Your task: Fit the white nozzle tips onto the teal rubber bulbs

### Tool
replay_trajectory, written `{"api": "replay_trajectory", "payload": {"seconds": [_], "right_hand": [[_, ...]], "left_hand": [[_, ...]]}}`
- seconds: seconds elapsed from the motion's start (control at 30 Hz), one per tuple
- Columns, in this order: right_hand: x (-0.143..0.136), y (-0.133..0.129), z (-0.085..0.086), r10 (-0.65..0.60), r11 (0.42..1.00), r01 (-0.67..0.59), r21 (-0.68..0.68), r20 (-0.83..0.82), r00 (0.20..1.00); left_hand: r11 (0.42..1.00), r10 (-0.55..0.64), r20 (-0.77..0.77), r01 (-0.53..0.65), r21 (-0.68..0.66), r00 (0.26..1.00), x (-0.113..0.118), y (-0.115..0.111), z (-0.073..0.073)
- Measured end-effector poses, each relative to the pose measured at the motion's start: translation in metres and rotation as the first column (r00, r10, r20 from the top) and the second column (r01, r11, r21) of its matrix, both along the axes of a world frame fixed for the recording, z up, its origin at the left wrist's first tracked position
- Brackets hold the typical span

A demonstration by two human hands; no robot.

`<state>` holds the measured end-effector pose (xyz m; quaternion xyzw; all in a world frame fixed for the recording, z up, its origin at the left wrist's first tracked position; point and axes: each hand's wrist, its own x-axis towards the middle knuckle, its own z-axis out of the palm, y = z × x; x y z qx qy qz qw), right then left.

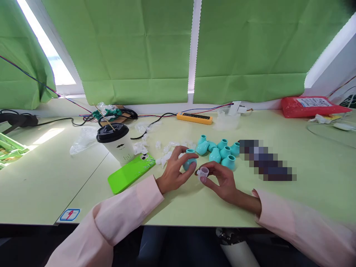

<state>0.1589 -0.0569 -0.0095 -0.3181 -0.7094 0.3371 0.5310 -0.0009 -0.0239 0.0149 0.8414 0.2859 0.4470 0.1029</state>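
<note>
My left hand [175, 170] is closed around a small turquoise bulb-shaped piece [189, 163], its open neck facing up. To the right, my right hand [222, 181] pinches a small translucent plastic cap [204, 172] between thumb and fingers, a short way from the turquoise piece and apart from it. Just behind my hands lies a cluster of several more turquoise bulb-shaped pieces [215, 155], some upright and some on their sides. Small white and clear plastic pieces [167, 149] are scattered behind my left hand.
A lidded paper cup [121, 148] stands at the left behind a green phone [129, 176]. An orange power strip [194, 118] lies near the wall with cables. A pixelated area covers something right of the cluster. A red package [308, 107] is at the back right.
</note>
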Motion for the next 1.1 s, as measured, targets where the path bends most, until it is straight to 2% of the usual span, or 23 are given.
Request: {"api": "replay_trajectory", "payload": {"seconds": [0.13, 0.2, 0.27, 0.33, 0.4, 0.47, 0.6, 0.77, 0.93, 1.03, 1.1], "right_hand": [[0.001, 0.004, 0.001, -0.077, 0.997, 0.077, 0.019, -0.040, 0.996], [0.001, 0.006, 0.000, -0.112, 0.994, 0.111, -0.022, -0.057, 0.992], [0.001, 0.007, -0.003, -0.115, 0.991, 0.110, -0.082, -0.062, 0.991], [0.002, 0.008, -0.004, -0.098, 0.989, 0.091, -0.115, -0.057, 0.994], [0.003, 0.008, -0.004, -0.078, 0.992, 0.073, -0.105, -0.044, 0.996], [0.004, 0.007, -0.004, -0.059, 0.995, 0.057, -0.083, -0.018, 0.998], [0.003, 0.007, -0.002, -0.038, 0.996, 0.039, -0.079, 0.004, 0.999], [0.000, 0.008, -0.003, -0.142, 0.989, 0.145, -0.042, 0.068, 0.988], [-0.001, 0.009, -0.003, -0.215, 0.973, 0.194, 0.124, 0.185, 0.959], [0.000, 0.009, -0.002, -0.219, 0.959, 0.171, 0.225, 0.205, 0.954], [0.001, 0.009, -0.003, -0.204, 0.954, 0.145, 0.264, 0.214, 0.955]], "left_hand": [[0.979, -0.071, 0.114, 0.091, -0.181, 0.991, -0.008, -0.007, 0.001], [0.941, -0.062, 0.187, 0.120, -0.318, 0.980, -0.011, -0.006, -0.001], [0.856, -0.055, 0.266, 0.182, -0.485, 0.962, -0.012, -0.004, -0.003], [0.721, -0.076, 0.342, 0.288, -0.630, 0.937, -0.012, -0.002, -0.003], [0.582, -0.121, 0.388, 0.382, -0.718, 0.914, -0.013, -0.001, -0.001], [0.507, -0.156, 0.399, 0.420, -0.753, 0.904, -0.013, 0.000, 0.001], [0.490, -0.141, 0.412, 0.425, -0.761, 0.900, -0.016, 0.004, 0.000], [0.423, -0.094, 0.464, 0.457, -0.782, 0.881, -0.017, 0.008, -0.007], [0.351, -0.080, 0.452, 0.450, -0.822, 0.888, -0.018, 0.013, -0.009], [0.296, -0.132, 0.430, 0.449, -0.843, 0.893, -0.021, 0.013, -0.006], [0.300, -0.184, 0.382, 0.422, -0.856, 0.906, -0.023, 0.012, -0.003]]}}
